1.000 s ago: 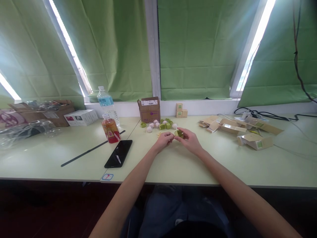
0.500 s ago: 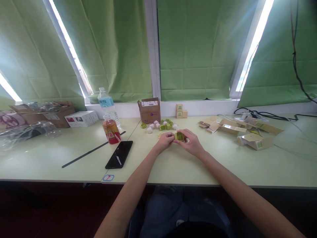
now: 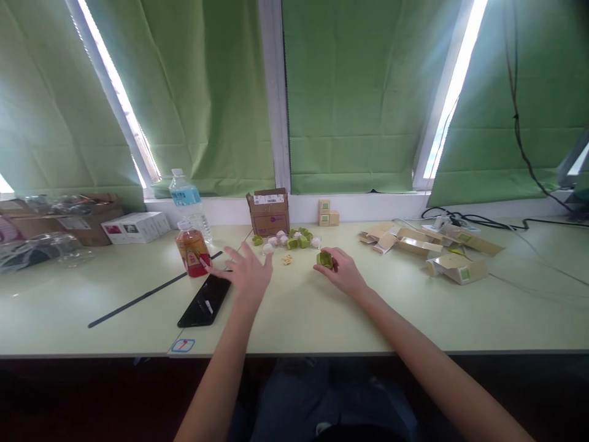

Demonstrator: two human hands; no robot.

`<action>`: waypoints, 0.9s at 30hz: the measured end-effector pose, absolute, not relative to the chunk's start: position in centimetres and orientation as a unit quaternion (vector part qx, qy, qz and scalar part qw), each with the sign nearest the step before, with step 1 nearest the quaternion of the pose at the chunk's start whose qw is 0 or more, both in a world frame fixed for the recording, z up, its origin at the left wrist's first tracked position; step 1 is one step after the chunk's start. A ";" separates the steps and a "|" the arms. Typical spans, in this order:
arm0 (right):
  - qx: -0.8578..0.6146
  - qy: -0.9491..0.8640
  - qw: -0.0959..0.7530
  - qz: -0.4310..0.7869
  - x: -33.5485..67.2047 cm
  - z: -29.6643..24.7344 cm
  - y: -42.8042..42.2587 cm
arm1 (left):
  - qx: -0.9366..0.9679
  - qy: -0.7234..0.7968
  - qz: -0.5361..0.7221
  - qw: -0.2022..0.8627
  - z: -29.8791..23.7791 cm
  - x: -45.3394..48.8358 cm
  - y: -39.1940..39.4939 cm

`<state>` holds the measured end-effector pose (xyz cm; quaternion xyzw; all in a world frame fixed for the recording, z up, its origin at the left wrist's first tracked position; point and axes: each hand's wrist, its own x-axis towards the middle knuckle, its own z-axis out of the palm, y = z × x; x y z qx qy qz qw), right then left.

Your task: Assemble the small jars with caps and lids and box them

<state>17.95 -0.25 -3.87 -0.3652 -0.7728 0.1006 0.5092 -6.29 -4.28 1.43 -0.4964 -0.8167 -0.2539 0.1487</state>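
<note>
My right hand [image 3: 344, 274] is closed around a small hollow green cup [image 3: 324, 260], its opening turned toward me, held just over the table. My left hand [image 3: 247, 274] is raised with fingers spread and nothing in it, above the table near the phone [image 3: 205, 301]. Beyond the hands lies a cluster of green cup-like pieces [image 3: 304, 239] and pale pinkish-white round pieces [image 3: 280, 238]. A small heap of yellowish bits [image 3: 288, 260] sits between my hands.
An opened brown box [image 3: 269, 215] and stacked small cardboard boxes [image 3: 324, 212] stand at the back. Flattened cartons [image 3: 458, 266] lie to the right. A red drink bottle [image 3: 192, 249], a clear water bottle [image 3: 189, 205] and a dark strip [image 3: 147, 294] are at left.
My left hand has let go of the green cup and moved left, its fingers spreading. My right hand still holds the cup. The view has shifted slightly to the right.
</note>
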 end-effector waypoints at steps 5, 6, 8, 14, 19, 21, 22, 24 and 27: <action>-0.368 -0.776 0.501 0.110 17.9 -4.1 -0.1 | -0.486 -0.856 -0.162 0.066 1.8 -9.4 -7.0; -0.369 -0.775 0.500 0.114 17.9 -4.1 -0.1 | -0.486 -0.860 -0.152 0.045 2.1 -9.6 -7.3; -0.370 -0.775 0.498 0.120 18.0 -4.2 0.0 | -0.482 -0.861 -0.158 0.040 2.8 -9.6 -7.7; -0.377 -0.778 0.487 0.125 18.0 -4.4 0.1 | -0.605 -0.740 -0.288 0.048 3.1 -7.5 -7.6; -0.409 -0.794 0.422 0.153 17.9 -4.8 0.1 | -0.786 -0.522 -0.329 -0.047 -1.3 -5.7 -6.9; -0.413 -0.798 0.401 0.179 17.8 -4.8 -0.2 | -0.811 -0.497 -0.301 -0.078 -2.8 -5.3 -7.0; -0.411 -0.800 0.392 0.194 17.7 -4.8 -0.4 | -0.814 -0.494 -0.292 -0.094 -3.3 -5.2 -7.2; -0.399 -0.803 0.381 0.223 17.4 -4.7 -0.8 | -0.811 -0.496 -0.286 -0.121 -3.7 -5.0 -7.6; -0.371 -0.807 0.376 0.263 17.0 -4.5 -1.3 | -0.800 -0.502 -0.296 -0.143 -3.5 -4.6 -8.1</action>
